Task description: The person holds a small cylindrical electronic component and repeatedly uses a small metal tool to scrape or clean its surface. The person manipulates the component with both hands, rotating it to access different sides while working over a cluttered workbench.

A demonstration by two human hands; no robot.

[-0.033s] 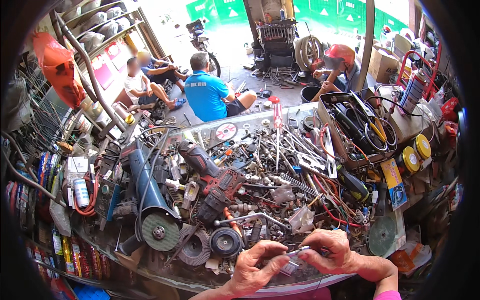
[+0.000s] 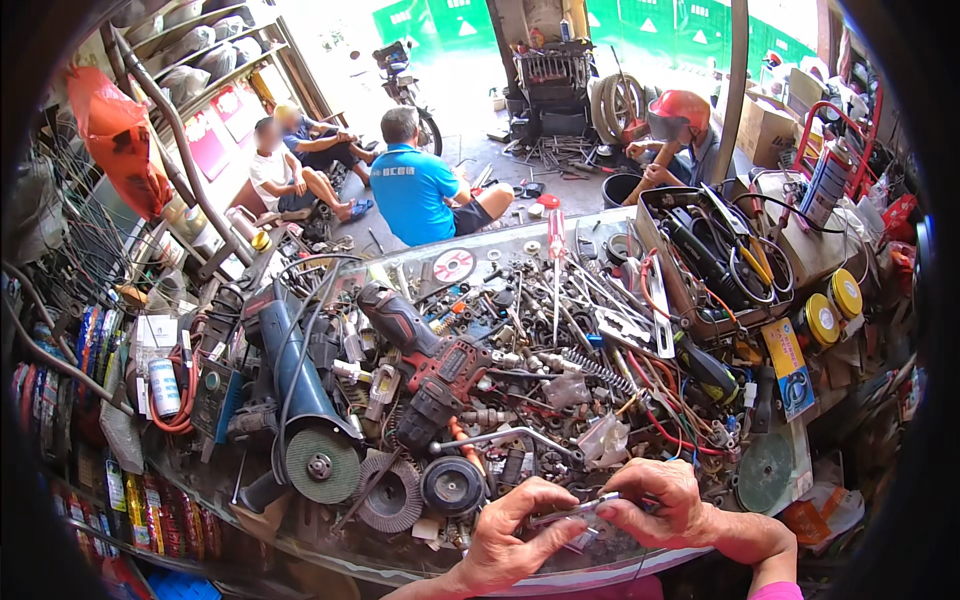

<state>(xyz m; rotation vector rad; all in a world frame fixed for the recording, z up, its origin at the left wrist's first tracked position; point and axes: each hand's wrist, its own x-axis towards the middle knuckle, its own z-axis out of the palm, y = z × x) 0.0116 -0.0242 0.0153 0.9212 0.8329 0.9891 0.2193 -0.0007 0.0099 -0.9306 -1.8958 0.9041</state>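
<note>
Two hands pinch a small metal part over the near edge of a tool-strewn workbench.

At the far left, a blue angle grinder (image 2: pixel 300 410) lies on the workbench (image 2: pixel 300 540) with its grey disc facing the near edge, and a red-and-black cordless drill (image 2: pixel 425 365) rests just to its right among loose sockets and screwdrivers. The left hand (image 2: pixel 515 535) curls its fingers closed around one end of a slim, shiny metal part (image 2: pixel 578 510), held just above the bench's near rim. The right hand (image 2: pixel 665 505) pinches the other end between thumb and fingertips. The part looks light, stiff and smooth, so it probably slips easily; a firm fingertip pinch at both ends seems the safest hold. Further right, a green cutting disc (image 2: pixel 765 470) lies flat, and a box of cables (image 2: pixel 705 255) sits behind.
</note>
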